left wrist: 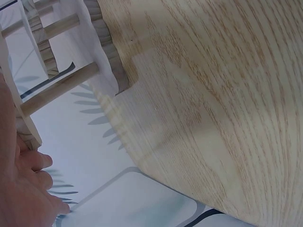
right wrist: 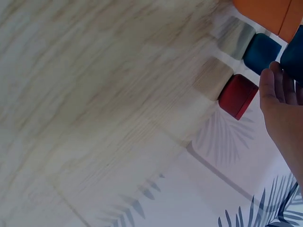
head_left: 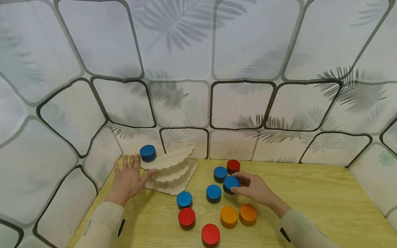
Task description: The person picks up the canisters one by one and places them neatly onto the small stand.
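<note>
My left hand (head_left: 127,182) lies at the left end of a pale wooden tiered stand (head_left: 168,159) with wavy edges, fingers spread and thumb touching its front edge. In the left wrist view, dowels (left wrist: 61,87) join the tiers beside the hand (left wrist: 28,189). A blue round block (head_left: 148,153) sits on the top tier near the fingertips. My right hand (head_left: 254,189) pinches another blue round block (head_left: 231,184) between thumb and fingers; whether it touches the table cannot be told. Behind it stand a blue block (head_left: 220,174) and a red block (head_left: 233,166).
More round blocks stand on the wooden table (head_left: 316,200): blue ones (head_left: 213,193) left of the right hand, red ones (head_left: 186,218) in front, and two orange ones (head_left: 228,216). Walls with a stone-and-leaf pattern (head_left: 242,105) enclose the table's back and sides.
</note>
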Demonstrator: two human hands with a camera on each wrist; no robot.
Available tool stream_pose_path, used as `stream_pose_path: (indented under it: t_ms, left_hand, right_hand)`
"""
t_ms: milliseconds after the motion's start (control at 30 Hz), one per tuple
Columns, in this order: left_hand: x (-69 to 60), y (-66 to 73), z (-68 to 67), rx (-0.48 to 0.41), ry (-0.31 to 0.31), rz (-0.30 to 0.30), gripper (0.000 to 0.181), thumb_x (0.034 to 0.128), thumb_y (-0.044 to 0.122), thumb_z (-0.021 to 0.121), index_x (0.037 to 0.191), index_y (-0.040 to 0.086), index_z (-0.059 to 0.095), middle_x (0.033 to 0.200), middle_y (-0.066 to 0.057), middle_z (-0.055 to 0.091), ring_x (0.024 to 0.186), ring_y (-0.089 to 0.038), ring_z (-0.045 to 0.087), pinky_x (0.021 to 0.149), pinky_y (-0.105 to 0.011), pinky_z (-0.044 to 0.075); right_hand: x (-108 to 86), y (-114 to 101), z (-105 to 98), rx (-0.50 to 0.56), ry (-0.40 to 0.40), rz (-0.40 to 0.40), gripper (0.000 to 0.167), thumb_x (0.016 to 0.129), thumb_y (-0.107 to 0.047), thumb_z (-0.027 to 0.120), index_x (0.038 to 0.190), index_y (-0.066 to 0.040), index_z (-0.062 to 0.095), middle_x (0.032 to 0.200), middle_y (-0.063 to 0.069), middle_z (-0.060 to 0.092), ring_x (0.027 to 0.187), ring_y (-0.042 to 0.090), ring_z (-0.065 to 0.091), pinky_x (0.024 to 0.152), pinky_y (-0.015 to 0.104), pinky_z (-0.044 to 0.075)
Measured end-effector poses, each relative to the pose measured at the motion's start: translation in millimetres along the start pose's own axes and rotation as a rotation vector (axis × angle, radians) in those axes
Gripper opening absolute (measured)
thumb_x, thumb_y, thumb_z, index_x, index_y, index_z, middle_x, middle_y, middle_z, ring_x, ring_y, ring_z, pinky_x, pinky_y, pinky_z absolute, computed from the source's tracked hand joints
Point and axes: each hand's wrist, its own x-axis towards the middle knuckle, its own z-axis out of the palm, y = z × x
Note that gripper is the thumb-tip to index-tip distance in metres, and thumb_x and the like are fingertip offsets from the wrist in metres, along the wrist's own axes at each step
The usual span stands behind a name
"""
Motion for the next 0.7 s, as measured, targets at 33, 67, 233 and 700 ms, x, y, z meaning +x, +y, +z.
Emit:
stream_pose_path:
  t_ms: [33, 67, 233, 700]
  left_hand:
    - [0.0, -0.1, 0.0, 0.002, -0.001, 0.0, 0.098, 0.1062, 0.068, 0.042, 0.164, -0.009, 0.022, 0.168, -0.037, 0.023, 0.158, -0.058, 0.01, 0.122, -0.079, 0.006]
    - [-0.1, 0.0, 0.0, 0.002, -0.002, -0.001, 0.098, 0.1061, 0.068, 0.042, 0.164, -0.009, 0.022, 0.168, -0.037, 0.023, 0.158, -0.058, 0.01, 0.122, -0.079, 0.006]
    - [-0.5, 0.1, -0.9, 0.0, -0.009, -0.007, 0.099, 0.1061, 0.068, 0.041, 0.164, -0.009, 0.022, 0.167, -0.036, 0.024, 0.159, -0.057, 0.01, 0.123, -0.078, 0.006]
    - [-0.8, 3.6, -4.2, -0.004, -0.013, -0.015, 0.098, 0.1064, 0.067, 0.042, 0.164, -0.009, 0.022, 0.168, -0.036, 0.024, 0.159, -0.056, 0.01, 0.123, -0.078, 0.007]
  right_hand:
    - [1.0, -1.2, 0.6, 0.003, -0.003, 0.0, 0.053, 0.094, -0.03, 0.082, 0.141, -0.011, 0.065, 0.13, 0.011, 0.073, 0.11, 0.02, 0.069, 0.089, 0.023, 0.057]
    - [2.0, -2.3, 1.2, 0.005, -0.004, 0.002, 0.054, 0.094, -0.03, 0.082, 0.141, -0.01, 0.065, 0.13, 0.011, 0.073, 0.11, 0.02, 0.069, 0.089, 0.023, 0.057]
    - [7.8, -8.7, 4.4, -0.004, -0.007, 0.005, 0.054, 0.094, -0.031, 0.082, 0.141, -0.011, 0.065, 0.127, 0.009, 0.074, 0.108, 0.019, 0.069, 0.091, 0.026, 0.057]
    - [27.5, -26.2, 17.6, 0.001, 0.003, -0.041, 0.056, 0.096, -0.03, 0.08, 0.144, -0.006, 0.064, 0.125, 0.012, 0.073, 0.103, 0.018, 0.069, 0.088, 0.026, 0.058]
